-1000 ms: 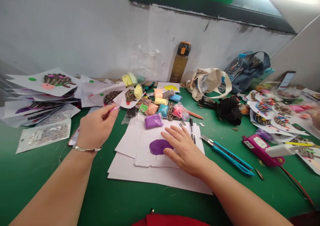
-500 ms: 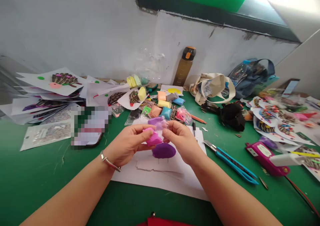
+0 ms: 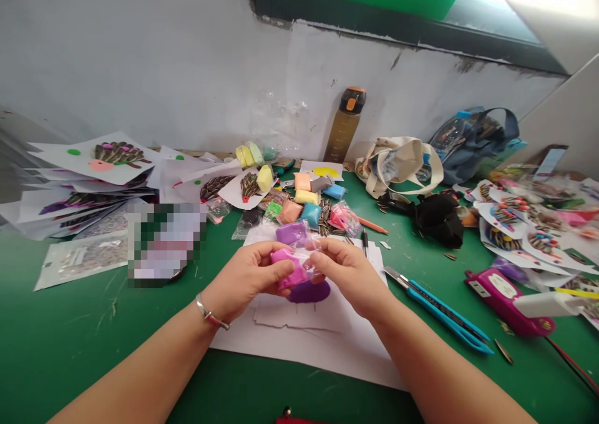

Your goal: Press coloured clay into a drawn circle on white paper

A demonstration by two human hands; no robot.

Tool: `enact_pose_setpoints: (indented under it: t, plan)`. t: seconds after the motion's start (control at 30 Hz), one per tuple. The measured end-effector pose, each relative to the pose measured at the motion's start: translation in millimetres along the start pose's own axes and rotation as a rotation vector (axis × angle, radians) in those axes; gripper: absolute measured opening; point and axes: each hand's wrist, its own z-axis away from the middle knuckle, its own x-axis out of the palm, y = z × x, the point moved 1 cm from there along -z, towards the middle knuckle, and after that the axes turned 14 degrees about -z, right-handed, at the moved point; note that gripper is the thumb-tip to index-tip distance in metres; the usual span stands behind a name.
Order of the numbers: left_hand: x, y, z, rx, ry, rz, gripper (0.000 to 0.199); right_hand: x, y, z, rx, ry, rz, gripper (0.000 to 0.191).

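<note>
Between thumb and fingers, my left hand [image 3: 253, 274] grips a bright pink clay packet [image 3: 289, 270]. My right hand [image 3: 346, 271] pinches the clear plastic wrapper [image 3: 309, 261] at the packet's right side. Just beneath the hands, a flat purple oval [image 3: 309, 291] lies on white paper [image 3: 299, 343], partly hidden by the fingers and the packet. Behind the pink packet sits a purple clay packet [image 3: 291, 233]. A torn paper piece [image 3: 281, 316] rests in front of the oval.
Coloured clay packets [image 3: 311, 214] lie behind my hands, before a brown bottle [image 3: 345, 124]. A blue cutter [image 3: 440, 308] and a magenta glue gun [image 3: 505, 299] are to the right. Stacked pictures [image 3: 107, 162] and a blurred phone [image 3: 163, 243] are to the left.
The pink packet has turned and now shows a broader face, slightly lower and covering more of the purple oval. Both hands stay on it and its wrapper; the view has shifted a little.
</note>
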Motion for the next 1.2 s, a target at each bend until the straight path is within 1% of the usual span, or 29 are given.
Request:
enact_pose_setpoints:
  t: [0.07,0.13,0.27,0.37,0.43,0.53,0.67,0.8,0.9,1.03,1.2]
  plan:
    - [-1.1,0,-1,-0.010,-0.002,-0.037,0.028,-2,-1,0,0.046,-0.052,-0.045,0.024]
    - [-2.1,1,-2,-0.009,0.025,-0.081,0.025,-5,-1,0,0.065,-0.059,-0.047,0.026]
    - [-2.5,2,-3,0.001,0.063,-0.146,0.024,-8,2,-3,0.043,0.002,0.106,0.020]
    - [-1.3,1,-3,-0.010,0.017,-0.143,0.028,-7,3,-4,-0.012,0.043,0.233,0.014]
    - [-0.5,-1,-4,-0.029,-0.012,-0.137,0.029,-5,2,-4,-0.043,0.071,0.296,0.016]
    - [-0.1,-4,-5,-0.040,-0.011,-0.155,0.030,-1,2,-4,-0.057,0.105,0.342,0.019]
    - [1.3,-2,-4,-0.029,-0.010,-0.158,0.030,1,3,-3,-0.055,0.100,0.324,0.025]
    - [3.7,1,-3,-0.016,-0.007,-0.131,0.029,1,2,-1,-0.068,0.048,0.249,0.033]
    - [4.6,0,-3,-0.011,-0.009,-0.097,0.031,1,2,0,-0.081,0.027,0.192,0.039]
    - [4.6,-2,-2,0.015,-0.030,-0.037,0.030,2,1,3,-0.102,0.024,0.179,0.044]
    - [4.3,3,3,0.024,-0.040,-0.083,0.028,5,0,7,-0.036,-0.033,0.139,0.045]
